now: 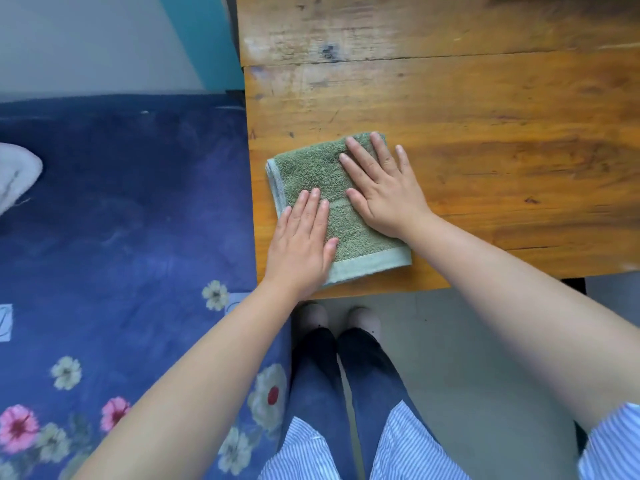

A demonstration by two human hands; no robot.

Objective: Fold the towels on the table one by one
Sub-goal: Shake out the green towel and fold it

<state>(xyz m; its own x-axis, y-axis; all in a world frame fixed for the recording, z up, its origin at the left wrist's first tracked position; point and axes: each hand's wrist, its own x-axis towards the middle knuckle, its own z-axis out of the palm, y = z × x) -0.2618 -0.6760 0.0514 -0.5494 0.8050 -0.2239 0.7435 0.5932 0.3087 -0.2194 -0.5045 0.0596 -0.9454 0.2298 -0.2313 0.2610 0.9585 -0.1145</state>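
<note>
Two large surfaces fill most of the view: a blue bedspread (121, 220) printed with pink and cream flowers on the left, and a wooden table (485, 133) with a worn orange-brown top on the right. The two sit side by side, the table's left edge just beside the bedspread. A pale floor (467, 358) lies below the table's near edge, where the person stands in dark trousers (346, 382) and a blue-and-white striped shirt (408, 448), with light shoes (341, 315) pointing toward the table. A white cloth (15, 174) lies on the bedspread at the far left edge of the view; its kind cannot be told. One green towel (311, 174) lies flat near the table's front left corner, already folded into a compact, roughly square pad, slightly rotated against the table edge, with a paler green hem along its left and near sides. Both hands rest on top of it. The right hand (384, 195) lies palm down over the towel's right half, fingers straight and spread, the little finger reaching past the towel's right edge onto bare wood. The left hand (301, 244) lies palm down over the near left corner, fingers straight and held together, thumb on the towel. Neither hand grasps anything; both are released and pressing flat.
</note>
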